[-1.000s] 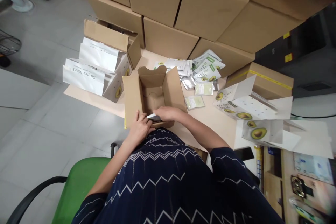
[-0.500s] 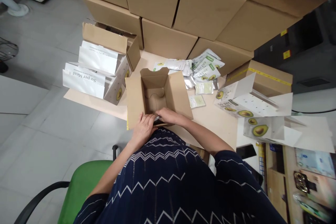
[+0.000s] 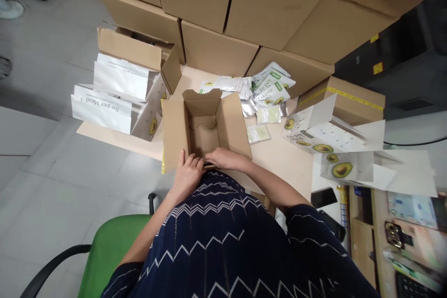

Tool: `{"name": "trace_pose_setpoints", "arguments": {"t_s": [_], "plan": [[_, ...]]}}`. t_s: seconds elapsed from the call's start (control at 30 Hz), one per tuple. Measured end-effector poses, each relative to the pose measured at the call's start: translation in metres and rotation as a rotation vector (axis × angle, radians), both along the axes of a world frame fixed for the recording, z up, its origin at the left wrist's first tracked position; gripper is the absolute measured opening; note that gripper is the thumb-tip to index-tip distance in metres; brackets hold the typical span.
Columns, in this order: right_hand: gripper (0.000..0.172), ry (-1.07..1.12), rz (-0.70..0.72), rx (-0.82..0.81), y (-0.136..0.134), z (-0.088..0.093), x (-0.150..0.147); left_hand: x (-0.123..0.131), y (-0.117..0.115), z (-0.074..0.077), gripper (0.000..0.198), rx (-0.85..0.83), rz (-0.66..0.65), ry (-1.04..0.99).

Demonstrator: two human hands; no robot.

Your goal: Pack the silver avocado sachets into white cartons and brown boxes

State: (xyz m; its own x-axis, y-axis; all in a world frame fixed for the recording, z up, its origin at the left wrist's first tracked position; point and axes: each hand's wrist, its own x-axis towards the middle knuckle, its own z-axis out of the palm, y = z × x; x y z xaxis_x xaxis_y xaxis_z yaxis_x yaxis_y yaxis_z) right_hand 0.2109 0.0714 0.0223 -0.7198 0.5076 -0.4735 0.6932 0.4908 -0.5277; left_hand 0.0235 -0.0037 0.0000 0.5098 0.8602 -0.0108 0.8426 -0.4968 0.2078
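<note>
Along the top of the frame stands a wall of closed brown cartons, stacked in rows and reaching almost from edge to edge. Below it is the pale wooden table. At the upper left an opened carton lies on this table, and white packages printed "Super Meal" stick out of it toward the left. At the middle right lie flat printed sleeves with avocado pictures, spread over the table's right end. In the centre of the frame is the small open box. Its flaps stand up and its inside looks bare except for the folded bottom. The box lies straight ahead of the person, directly up-frame from both hands. Its longer side runs from the near wall away toward the stacked cartons, turned a little to the right. The left hand rests against the near wall by the lower left corner. The right hand comes in from the right and lies over the same near rim. The two hands are together, fingertips almost meeting, and both touch the box, so neither is clearly nearer. I cannot tell if the fingers pinch something small between them. Behind the box, to the upper right, is a loose heap of silver and green sachets.
</note>
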Motion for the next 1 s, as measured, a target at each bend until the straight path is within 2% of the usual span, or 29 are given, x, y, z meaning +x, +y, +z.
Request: {"name": "trace_pose_setpoints", "arguments": {"t_s": [0.1, 0.17, 0.23, 0.27, 0.33, 0.37, 0.43, 0.47, 0.53, 0.57, 0.63, 0.73, 0.8, 0.9, 0.97, 1.0], "plan": [[0.03, 0.031, -0.05, -0.053, -0.001, 0.003, -0.001, 0.006, 0.004, 0.004, 0.026, -0.058, -0.02, 0.047], [0.027, 0.089, -0.066, -0.112, -0.003, 0.016, 0.003, 0.008, 0.006, 0.006, 0.026, -0.105, -0.039, 0.08], [0.024, 0.267, -0.129, -0.219, -0.002, 0.035, 0.017, 0.008, 0.008, 0.007, 0.027, -0.127, -0.06, 0.079], [0.023, 0.402, -0.207, -0.267, 0.001, 0.043, 0.029, 0.008, 0.008, 0.007, 0.028, -0.131, -0.064, 0.073], [0.027, 0.695, -0.501, -0.266, 0.012, 0.054, 0.063, 0.007, 0.008, 0.008, 0.029, -0.141, -0.065, 0.076], [0.029, 0.812, -0.704, -0.199, 0.022, 0.053, 0.083, 0.007, 0.008, 0.008, 0.029, -0.147, -0.063, 0.088], [0.029, 0.897, -1.135, 0.061, 0.044, 0.037, 0.125, 0.007, 0.008, 0.009, 0.03, -0.151, -0.065, 0.112], [0.028, 0.826, -1.304, 0.156, 0.055, 0.023, 0.144, 0.007, 0.008, 0.009, 0.03, -0.15, -0.067, 0.118], [0.026, 0.473, -1.529, 0.252, 0.071, -0.012, 0.176, 0.007, 0.008, 0.009, 0.03, -0.151, -0.072, 0.114], [0.03, 0.258, -1.543, 0.239, 0.075, -0.03, 0.186, 0.008, 0.007, 0.008, 0.031, -0.154, -0.072, 0.109], [0.049, -0.083, -1.515, 0.174, 0.074, -0.061, 0.198, 0.009, 0.007, 0.007, 0.035, -0.165, -0.062, 0.097], [0.077, -0.332, -1.46, 0.094, 0.061, -0.091, 0.197, 0.011, 0.007, 0.006, 0.055, -0.186, -0.056, 0.108], [0.085, -0.395, -1.46, 0.074, 0.054, -0.1, 0.194, 0.014, 0.008, 0.007, 0.064, -0.201, -0.079, 0.151], [0.086, -0.431, -1.521, 0.024, 0.049, -0.107, 0.192, 0.016, 0.011, 0.009, 0.066, -0.219, -0.119, 0.211], [0.073, -0.345, -1.512, 0.053, 0.045, -0.109, 0.19, 0.017, 0.013, 0.01, 0.065, -0.24, -0.128, 0.219], [0.063, -0.255, -1.458, 0.113, 0.041, -0.11, 0.189, 0.017, 0.014, 0.011, 0.064, -0.256, -0.127, 0.216]]}}
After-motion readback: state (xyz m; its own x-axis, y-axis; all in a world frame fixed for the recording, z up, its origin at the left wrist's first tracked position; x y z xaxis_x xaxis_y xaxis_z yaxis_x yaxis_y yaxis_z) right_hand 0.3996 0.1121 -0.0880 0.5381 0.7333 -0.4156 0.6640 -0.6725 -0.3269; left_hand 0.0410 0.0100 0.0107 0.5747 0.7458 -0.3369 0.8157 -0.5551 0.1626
